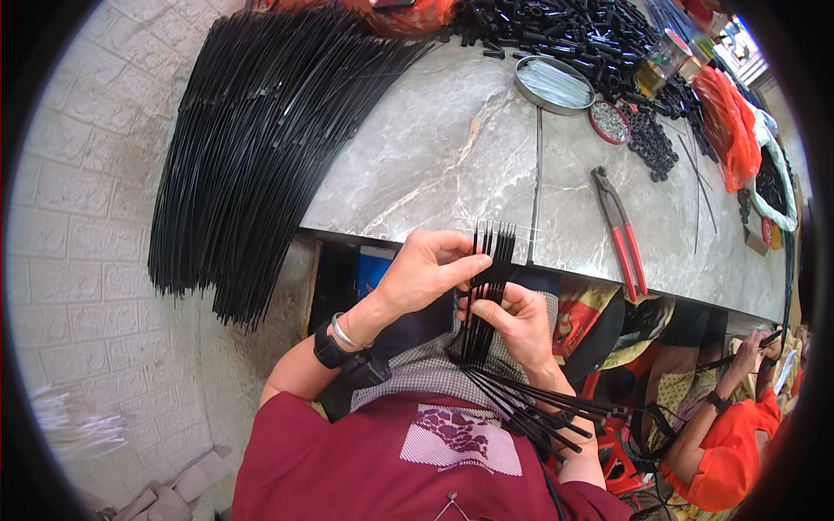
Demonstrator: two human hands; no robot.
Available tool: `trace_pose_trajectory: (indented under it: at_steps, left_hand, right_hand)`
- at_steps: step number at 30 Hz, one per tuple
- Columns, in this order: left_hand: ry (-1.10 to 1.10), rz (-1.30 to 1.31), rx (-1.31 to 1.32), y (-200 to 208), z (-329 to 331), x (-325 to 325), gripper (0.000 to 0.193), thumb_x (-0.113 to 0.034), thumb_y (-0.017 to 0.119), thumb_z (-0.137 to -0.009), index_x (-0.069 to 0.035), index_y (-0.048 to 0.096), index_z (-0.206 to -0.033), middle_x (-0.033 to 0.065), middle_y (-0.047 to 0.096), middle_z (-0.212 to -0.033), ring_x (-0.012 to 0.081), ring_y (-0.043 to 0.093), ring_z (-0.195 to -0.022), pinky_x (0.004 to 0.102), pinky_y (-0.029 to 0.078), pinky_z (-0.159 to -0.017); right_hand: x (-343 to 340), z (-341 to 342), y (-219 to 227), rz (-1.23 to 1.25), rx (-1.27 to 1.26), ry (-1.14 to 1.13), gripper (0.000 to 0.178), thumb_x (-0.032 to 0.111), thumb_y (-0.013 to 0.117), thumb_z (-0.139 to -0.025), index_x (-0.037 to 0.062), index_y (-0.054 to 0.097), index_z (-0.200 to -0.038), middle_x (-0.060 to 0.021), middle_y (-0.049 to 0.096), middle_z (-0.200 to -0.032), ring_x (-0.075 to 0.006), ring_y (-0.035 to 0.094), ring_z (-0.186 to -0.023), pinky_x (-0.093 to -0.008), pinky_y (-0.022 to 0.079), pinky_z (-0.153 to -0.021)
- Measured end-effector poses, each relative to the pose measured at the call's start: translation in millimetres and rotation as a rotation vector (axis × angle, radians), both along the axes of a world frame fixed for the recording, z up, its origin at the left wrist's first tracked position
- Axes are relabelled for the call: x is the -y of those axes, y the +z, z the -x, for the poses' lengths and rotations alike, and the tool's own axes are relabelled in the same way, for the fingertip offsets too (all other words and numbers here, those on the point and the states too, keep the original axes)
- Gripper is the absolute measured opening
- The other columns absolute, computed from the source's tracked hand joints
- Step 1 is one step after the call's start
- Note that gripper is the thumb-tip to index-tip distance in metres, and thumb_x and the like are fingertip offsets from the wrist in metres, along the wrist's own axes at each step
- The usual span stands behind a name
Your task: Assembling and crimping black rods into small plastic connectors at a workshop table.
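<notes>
A row of slim black rods [493,269] stands side by side in front of me, at the table's near edge. Thin white sticks run crosswise near their pointed tips. My left hand [430,271] pinches the leftmost rods between thumb and fingers. Lower down, my right hand [519,321] is closed round the row, its thumb lying across the front. Below the hands the rods reach my checked lap cloth [408,369]. Thicker black rod ends [547,415] fan out to the right over my right forearm.
A big sheaf of long black rods [252,148] overhangs the grey marbled table [417,165] at left. Red-handled pliers [621,234] lie at right. Behind are a round tin of clear sticks [554,84], a red dish [610,122] and black tubes [573,35]. Another person [730,443] works at right.
</notes>
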State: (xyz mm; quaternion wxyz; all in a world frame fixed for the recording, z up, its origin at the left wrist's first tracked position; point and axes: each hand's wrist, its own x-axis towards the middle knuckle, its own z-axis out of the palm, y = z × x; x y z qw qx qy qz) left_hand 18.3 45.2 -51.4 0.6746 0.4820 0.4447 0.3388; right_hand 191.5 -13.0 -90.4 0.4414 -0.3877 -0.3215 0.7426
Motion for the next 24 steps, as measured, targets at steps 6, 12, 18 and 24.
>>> trace_pose_trajectory:
  at_steps: [6, 12, 18, 24]
  left_hand:
    - [-0.004, 0.036, 0.019, -2.9, -1.9, -5.3, 0.013, -0.01, 0.067, -0.088, 0.002, 0.068, -0.092, 0.0037, 0.068, -0.077, 0.0059, 0.062, -0.066, 0.0202, 0.051, -0.059]
    - [-0.051, 0.005, 0.014, -6.2, 3.2, -7.2, 0.013, -0.011, 0.065, -0.089, 0.001, 0.066, -0.094, 0.0028, 0.067, -0.079, 0.0063, 0.061, -0.066, 0.0207, 0.051, -0.059]
    - [-0.359, -0.219, -0.706, 51.3, 35.5, -56.7, 0.025, -0.018, 0.068, -0.085, 0.002, 0.065, -0.099, 0.0109, 0.068, -0.072, 0.0149, 0.067, -0.067, 0.0278, 0.052, -0.057]
    - [0.066, -0.939, -1.131, 35.4, 2.7, -193.2, 0.023, -0.027, 0.064, -0.085, -0.005, 0.068, -0.091, 0.0133, 0.068, -0.085, 0.0337, 0.065, -0.083, 0.043, 0.052, -0.073]
  right_hand:
    - [-3.9, -0.7, -2.8, 0.001, 0.023, -0.006, 0.013, 0.001, 0.064, -0.088, -0.0021, 0.065, -0.1, -0.0078, 0.07, -0.088, -0.015, 0.069, -0.078, -0.0254, 0.057, -0.07]
    - [-7.7, 0.7, 0.9, -0.008, 0.01, 0.06, 0.013, 0.002, 0.063, -0.089, -0.0029, 0.065, -0.1, -0.0071, 0.07, -0.086, -0.0121, 0.067, -0.076, -0.0235, 0.055, -0.069]
    - [-3.5, -12.0, -9.7, 0.038, 0.051, 0.006, 0.008, 0.001, 0.063, -0.088, -0.0035, 0.064, -0.094, -0.0113, 0.07, -0.088, -0.0164, 0.069, -0.078, -0.0273, 0.056, -0.07]
    - [-0.5, -14.2, -15.7, 0.028, -0.046, 0.019, 0.008, -0.001, 0.062, -0.088, -0.0033, 0.065, -0.096, -0.0132, 0.07, -0.088, -0.0202, 0.07, -0.079, -0.0297, 0.057, -0.072]
